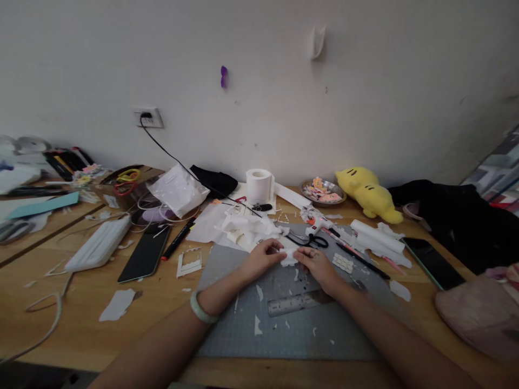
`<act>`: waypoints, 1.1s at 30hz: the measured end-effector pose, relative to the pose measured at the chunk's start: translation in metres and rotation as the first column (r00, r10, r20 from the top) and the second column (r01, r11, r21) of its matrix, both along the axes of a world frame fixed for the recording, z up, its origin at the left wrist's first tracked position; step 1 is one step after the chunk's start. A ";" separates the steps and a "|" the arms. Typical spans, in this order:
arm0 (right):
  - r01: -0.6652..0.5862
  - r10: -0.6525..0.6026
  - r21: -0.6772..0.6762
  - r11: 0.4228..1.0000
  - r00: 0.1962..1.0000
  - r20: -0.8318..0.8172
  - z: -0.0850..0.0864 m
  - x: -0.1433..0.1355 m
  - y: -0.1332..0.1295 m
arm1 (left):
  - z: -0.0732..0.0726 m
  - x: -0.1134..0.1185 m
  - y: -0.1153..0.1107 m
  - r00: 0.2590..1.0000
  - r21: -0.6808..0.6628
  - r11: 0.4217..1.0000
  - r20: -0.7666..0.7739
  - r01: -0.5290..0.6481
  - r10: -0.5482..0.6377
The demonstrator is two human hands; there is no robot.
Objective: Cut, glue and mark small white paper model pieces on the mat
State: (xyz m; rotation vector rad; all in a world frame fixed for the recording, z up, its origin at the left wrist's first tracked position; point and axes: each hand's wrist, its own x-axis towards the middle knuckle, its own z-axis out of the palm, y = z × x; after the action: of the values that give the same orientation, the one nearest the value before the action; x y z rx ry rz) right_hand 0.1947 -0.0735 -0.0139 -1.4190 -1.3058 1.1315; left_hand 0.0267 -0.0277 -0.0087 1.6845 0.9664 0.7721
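Between my two hands is a small white piece of paper [288,258] with an uneven lower edge. My left hand [264,260] pinches its left end between thumb and fingers. At the other end, the fingers of my right hand [318,266] are closed on it. Both hands are over the grey cutting mat [235,324]. A metal ruler [292,303] lies below them, partly under my right wrist. Black-handled scissors [316,241] rest just beyond my right hand, and a small sheet of white cut shapes [343,263] is to its right.
Paper scraps [258,326] litter the mat. Behind stand a white roll [259,186], a glue gun [318,222] and a metal bowl [324,200] of cutouts. Phones [145,254] flank the mat, with a marker [178,239] at left. A yellow plush toy [368,194] sits back right.
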 end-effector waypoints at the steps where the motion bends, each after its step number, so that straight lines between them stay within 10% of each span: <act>1: 0.000 0.000 0.000 1.000 1.000 0.002 0.000 0.000 0.000 | 0.001 0.000 0.000 1.000 0.002 1.000 -0.001 0.006 -0.006; 25: 0.005 -0.004 -0.002 1.000 0.987 0.158 0.003 -0.004 -0.003 | 0.000 -0.006 -0.001 0.913 0.488 0.860 -0.267 -0.148 0.309; 33: -0.022 0.019 0.010 1.000 0.977 0.212 0.009 -0.005 -0.005 | 0.002 -0.001 -0.012 0.918 0.523 0.852 -0.323 -0.029 0.229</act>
State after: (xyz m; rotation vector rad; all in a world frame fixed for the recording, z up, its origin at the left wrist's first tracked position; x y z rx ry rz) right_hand 0.1894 -0.0785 -0.0047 -1.5537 -1.4761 1.0047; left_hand 0.0260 -0.0394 -0.0062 2.3117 1.2247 0.8660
